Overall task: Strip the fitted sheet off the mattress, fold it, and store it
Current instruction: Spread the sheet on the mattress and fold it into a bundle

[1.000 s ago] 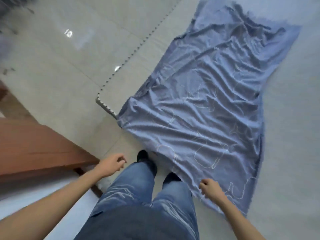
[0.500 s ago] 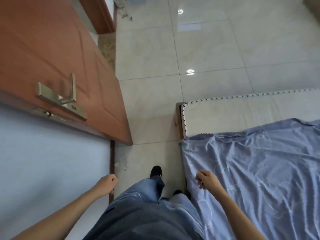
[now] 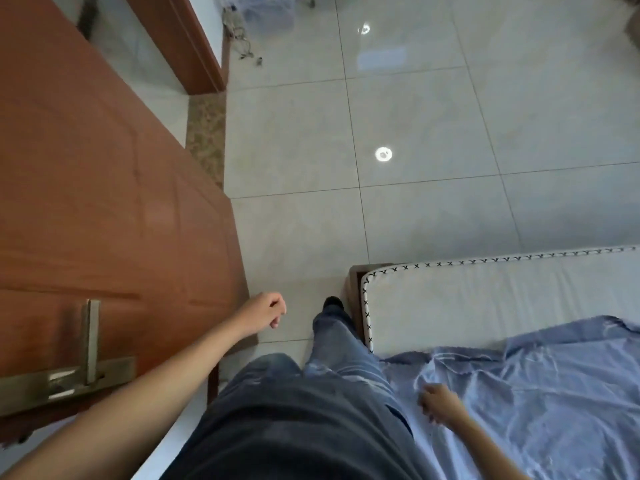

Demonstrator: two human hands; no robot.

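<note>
The blue sheet (image 3: 540,393) lies flat and wrinkled on the bare white mattress (image 3: 485,296) at the lower right. The mattress corner with black cross-stitching shows uncovered beside my leg. My left hand (image 3: 265,313) hangs over the floor near the door's edge, fingers loosely curled, holding nothing. My right hand (image 3: 438,401) hovers at the sheet's near edge with loosely curled fingers; no cloth is seen in its grip.
A brown wooden door (image 3: 104,202) with a metal handle (image 3: 69,372) stands open on my left. Glossy tiled floor (image 3: 415,133) stretches ahead. A doorframe (image 3: 183,43) and a pale bin (image 3: 266,8) with loose cables sit at the far top.
My view has swung left and away from the sheet, which now fills only the lower right. Both arms swing as I step along the mattress edge; neither hand has taken hold of anything.
</note>
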